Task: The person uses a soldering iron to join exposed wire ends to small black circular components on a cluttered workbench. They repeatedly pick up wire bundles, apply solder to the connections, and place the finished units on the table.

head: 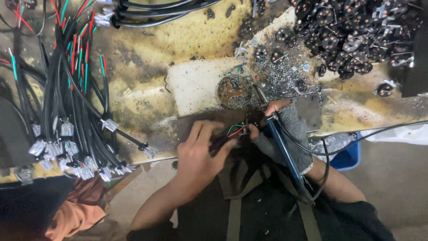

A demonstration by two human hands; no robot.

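You work on a matt, rough, scorched yellow-brown bench top [147, 53], littered with bright metal shavings [285, 73]. Your right hand [285, 129] wears a grey knitted cloth fingerless glove [292, 134] and grips a soldering iron with a glossy blue plastic handle [281, 143]. The black cables [58, 89] have smooth, slightly glossy plastic sheathing, ending in translucent plastic connectors [67, 129].

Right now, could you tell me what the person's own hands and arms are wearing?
The left hand is bare, with no glove and no sleeve on the forearm. The right hand wears a grey knitted fingerless glove; its fingertips stick out, and its forearm is bare too.
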